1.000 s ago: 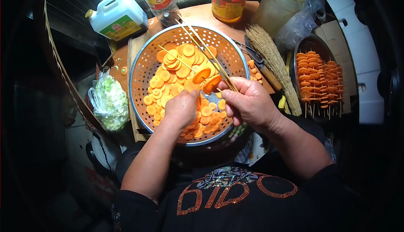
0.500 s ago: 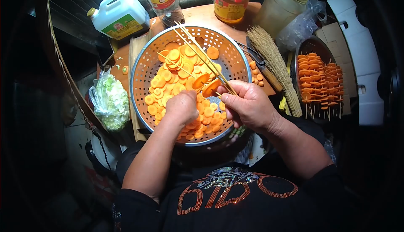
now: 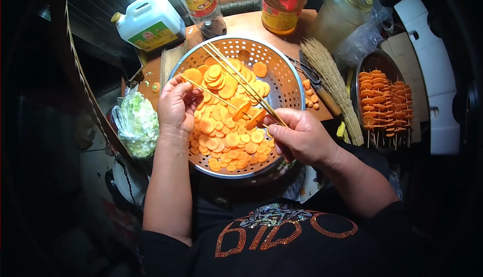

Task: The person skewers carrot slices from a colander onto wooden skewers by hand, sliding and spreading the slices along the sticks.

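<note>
While right fingers (image 3: 279, 133) pinch skewers (image 3: 232, 71), carrot slices (image 3: 241, 110) just beside them, curled left fingers (image 3: 176, 87) at one tip.

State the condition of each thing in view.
White plastic jug: capped
Clear plastic bottle: capped, mostly empty
Round silver-rimmed colander: holding orange carrot slices
Thin wooden skewer: threaded with two slices
Left hand: pinching that skewer
Right hand: gripping other skewers
Clear bag: filled with greens

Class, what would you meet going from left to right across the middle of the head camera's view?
Bagged greens, left hand, loose carrot slices, right hand, straw brush, skewered carrot slices, white panel.
</note>
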The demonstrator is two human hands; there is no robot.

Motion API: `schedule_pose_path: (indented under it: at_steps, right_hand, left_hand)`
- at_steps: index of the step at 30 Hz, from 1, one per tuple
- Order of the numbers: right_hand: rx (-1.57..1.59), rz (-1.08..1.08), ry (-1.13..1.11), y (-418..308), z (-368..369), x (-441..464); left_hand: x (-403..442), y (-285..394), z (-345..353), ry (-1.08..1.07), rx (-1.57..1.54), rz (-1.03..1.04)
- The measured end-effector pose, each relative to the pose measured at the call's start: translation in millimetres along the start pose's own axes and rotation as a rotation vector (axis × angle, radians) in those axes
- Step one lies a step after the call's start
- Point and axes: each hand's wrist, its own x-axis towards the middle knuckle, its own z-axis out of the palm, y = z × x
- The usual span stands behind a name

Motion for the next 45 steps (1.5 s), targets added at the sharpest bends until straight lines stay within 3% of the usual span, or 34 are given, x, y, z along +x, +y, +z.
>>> schedule_pose_path:
  at_steps: [4, 15, 24, 27, 31, 45]
  right_hand:
    - [-0.049, -0.001, -0.009, -1.3, 1.6, -1.1]
    - [-0.064, -0.012, -0.008, 3.0, 2.3, -0.7]
    - [-0.064, -0.018, -0.016, 3.8, 1.5, -3.6]
    - [-0.027, -0.025, -0.001, 2.5, 3.1, -3.9]
    - [0.047, -0.021, 0.037, 3.1, 2.5, -1.2]
    - [0.005, 0.006, 0.106, 4.1, 5.3, 3.1]
  left_hand:
    - [12.5, 4.1, -18.5, 0.039, -0.165, 0.001]
    - [12.9, 8.1, -21.7, 0.134, -0.159, 0.024]
    - [2.2, 1.9, -7.1, 0.022, 0.069, 0.123]
    - [-14.9, -4.2, 11.4, -0.171, 0.131, -0.001]
    - [-26.5, -19.1, 22.9, -0.263, 0.096, -0.103]
    - [-40.3, -29.5, 27.6, -0.314, 0.075, -0.162]
